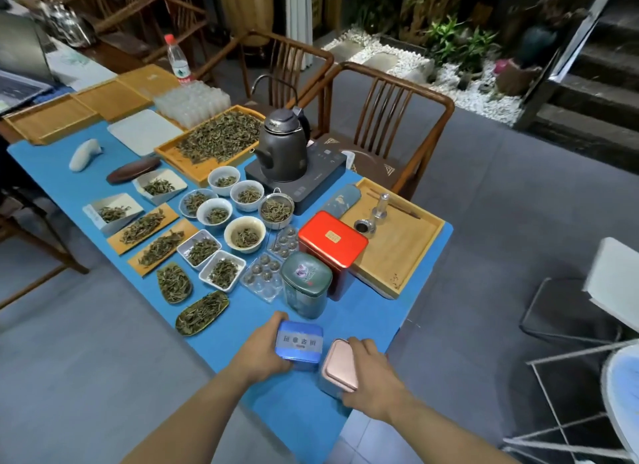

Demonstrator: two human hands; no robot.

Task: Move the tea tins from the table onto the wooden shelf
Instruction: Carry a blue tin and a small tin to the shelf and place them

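Note:
Several tea tins stand at the near end of the blue table. My left hand grips a small blue tin from its left side. My right hand holds a tin with a pink lid from its right side. Behind them stand a green tin and a taller red tin, both untouched. No wooden shelf is in view.
Bowls, dishes and trays of loose tea leaves fill the table's left half. A dark kettle sits on a heater; a wooden tray lies at the right edge. Two wooden chairs stand behind, a white wire-legged chair at right.

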